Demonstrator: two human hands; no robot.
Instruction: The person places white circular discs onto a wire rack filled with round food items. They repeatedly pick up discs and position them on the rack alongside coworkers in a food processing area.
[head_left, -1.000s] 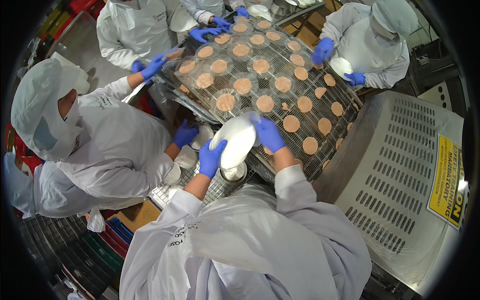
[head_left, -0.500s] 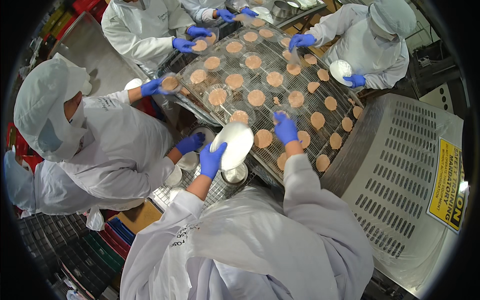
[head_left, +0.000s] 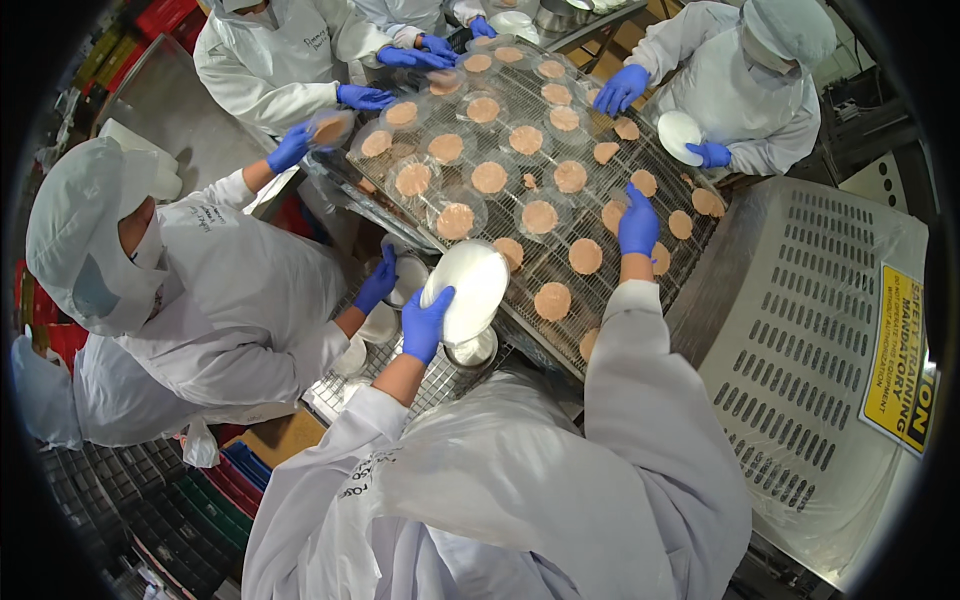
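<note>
My left hand [head_left: 427, 322], in a blue glove, grips a round white dish [head_left: 470, 290] tilted over the near edge of a wire mesh conveyor [head_left: 600, 300]. My right hand [head_left: 638, 222], also blue-gloved, reaches out flat over the mesh and rests on or just above a round pink patty [head_left: 613, 214]. Several more pink patties, such as one [head_left: 552, 301] near my right forearm, lie spread across the belt, some sitting in clear round trays [head_left: 455, 220]. A stack of white dishes [head_left: 478, 350] stands below the held dish.
A co-worker in white to my left holds a patty tray [head_left: 328, 128] and a white dish [head_left: 405, 280]. Two more people work the belt's far side, one holding a white dish [head_left: 680, 135]. A perforated metal machine cover [head_left: 810, 330] lies on the right.
My right hand has left the white dish and reached forward and right over the belt. The patties have travelled along the mesh. My left hand still holds the dish.
</note>
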